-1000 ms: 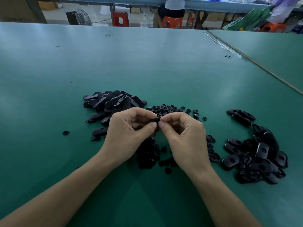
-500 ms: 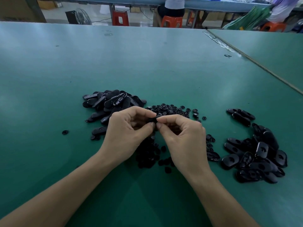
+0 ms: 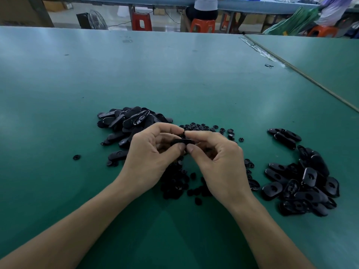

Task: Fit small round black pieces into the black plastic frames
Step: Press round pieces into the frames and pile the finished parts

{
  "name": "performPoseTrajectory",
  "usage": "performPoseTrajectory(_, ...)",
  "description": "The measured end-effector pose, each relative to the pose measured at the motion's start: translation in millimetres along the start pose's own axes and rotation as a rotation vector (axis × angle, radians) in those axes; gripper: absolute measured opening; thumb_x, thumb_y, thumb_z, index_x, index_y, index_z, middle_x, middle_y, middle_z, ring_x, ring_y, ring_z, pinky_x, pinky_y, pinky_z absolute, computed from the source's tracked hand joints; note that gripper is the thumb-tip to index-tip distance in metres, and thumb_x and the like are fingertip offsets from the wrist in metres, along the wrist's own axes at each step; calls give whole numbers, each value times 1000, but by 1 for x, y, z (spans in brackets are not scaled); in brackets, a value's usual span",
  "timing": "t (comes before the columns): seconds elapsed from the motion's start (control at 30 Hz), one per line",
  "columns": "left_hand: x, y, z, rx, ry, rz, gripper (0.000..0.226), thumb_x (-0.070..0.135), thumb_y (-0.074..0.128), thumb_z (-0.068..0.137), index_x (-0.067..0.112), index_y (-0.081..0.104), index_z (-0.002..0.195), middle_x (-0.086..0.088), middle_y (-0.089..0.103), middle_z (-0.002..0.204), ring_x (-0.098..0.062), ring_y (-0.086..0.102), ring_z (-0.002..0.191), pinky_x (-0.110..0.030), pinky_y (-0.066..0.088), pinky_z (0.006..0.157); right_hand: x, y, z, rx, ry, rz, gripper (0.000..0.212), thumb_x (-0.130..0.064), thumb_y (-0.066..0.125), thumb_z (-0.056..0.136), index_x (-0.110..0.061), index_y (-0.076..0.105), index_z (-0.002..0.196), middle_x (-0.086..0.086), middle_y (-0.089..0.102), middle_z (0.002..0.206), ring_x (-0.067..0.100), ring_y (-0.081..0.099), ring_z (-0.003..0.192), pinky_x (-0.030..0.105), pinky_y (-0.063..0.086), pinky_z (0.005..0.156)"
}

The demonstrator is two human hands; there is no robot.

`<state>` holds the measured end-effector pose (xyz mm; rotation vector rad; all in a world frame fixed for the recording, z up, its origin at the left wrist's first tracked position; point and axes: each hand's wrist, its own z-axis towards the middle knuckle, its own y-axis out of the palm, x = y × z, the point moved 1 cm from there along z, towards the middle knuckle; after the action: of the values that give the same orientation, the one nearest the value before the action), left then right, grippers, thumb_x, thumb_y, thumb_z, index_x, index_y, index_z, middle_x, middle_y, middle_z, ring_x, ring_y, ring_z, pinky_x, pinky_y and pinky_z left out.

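A small oblong black plastic frame point(image 3: 182, 141) is held over the near middle of the green table point(image 3: 174, 74), pinched between thumb and forefinger of the left hand point(image 3: 151, 156) and of the right hand point(image 3: 219, 162), whose other fingers are curled. Small round black pieces point(image 3: 202, 127) are scattered beneath and just beyond the hands, flanked by a left heap of black frames point(image 3: 132, 121) and a right heap of black frames point(image 3: 303, 181). All of it is set well apart from the table's far edge.
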<state>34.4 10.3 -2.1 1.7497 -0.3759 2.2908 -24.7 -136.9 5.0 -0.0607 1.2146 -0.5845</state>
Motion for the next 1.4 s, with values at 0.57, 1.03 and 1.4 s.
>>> performPoseTrajectory(0.57,-2,-1,0,-4,-34,-35,20,19,82,70,26,77,89,-9,76,84,-23,74,75,-32,62,71,6,-10,6,-89,103,48,15,-12,78,85,-27,75,89,-15,74,82,2,71,77,13,53,71)
performPoseTrajectory(1.03,-5,-2,1,59,-30,-31,28,-4,83,73,16,74,91,-9,76,73,-25,74,61,-30,63,64,-2,-9,7,-98,131,20,17,-10,77,85,-27,75,86,-11,75,79,4,71,76,17,55,72)
performPoseTrajectory(1.4,-13,-4,7,245,-2,-214,19,-7,65,91,10,68,99,-1,72,80,-14,69,73,-22,58,65,11,-44,34,-5,242,-658,38,-19,55,100,-17,58,138,6,54,142,19,46,132,31,31,114)
